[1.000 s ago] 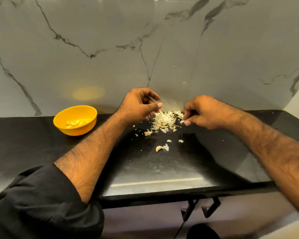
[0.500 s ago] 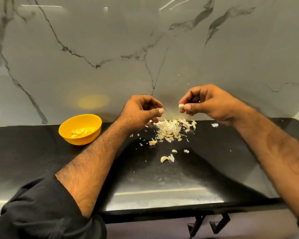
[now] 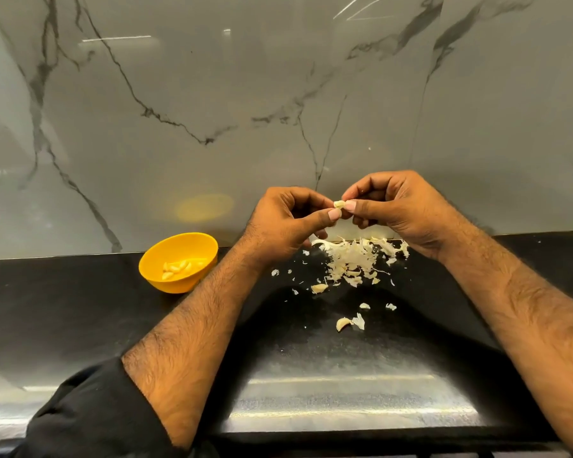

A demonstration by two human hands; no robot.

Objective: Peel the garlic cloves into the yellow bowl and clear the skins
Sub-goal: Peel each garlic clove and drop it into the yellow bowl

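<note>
From the head view, we see both hands raised above the black counter [image 3: 80, 312] at centre frame, meeting in front of the marble wall [image 3: 278, 94]. Our left hand [image 3: 288, 223] and right hand [image 3: 394, 209] together pinch one small garlic clove [image 3: 339, 204] between thumb and fingertips, fingers curled; the clove sits right where the two thumbs touch.

Directly below the hands, on the counter against the wall, lies a loose heap of pale garlic skins [image 3: 358, 259], with small flakes scattered to its left and lower down. Just below the heap's left edge rests a loose clove [image 3: 319, 288], and lower, toward mid-frame, another clove [image 3: 342, 323] lies touching a scrap of skin [image 3: 359, 321].

The yellow bowl [image 3: 153, 269] stands on the counter at left of centre, well apart from the heap and just beside our left forearm. Inside it we see several peeled cloves [image 3: 176, 267].

A black sleeve [image 3: 90, 414] covers our left arm at the lower left.
</note>
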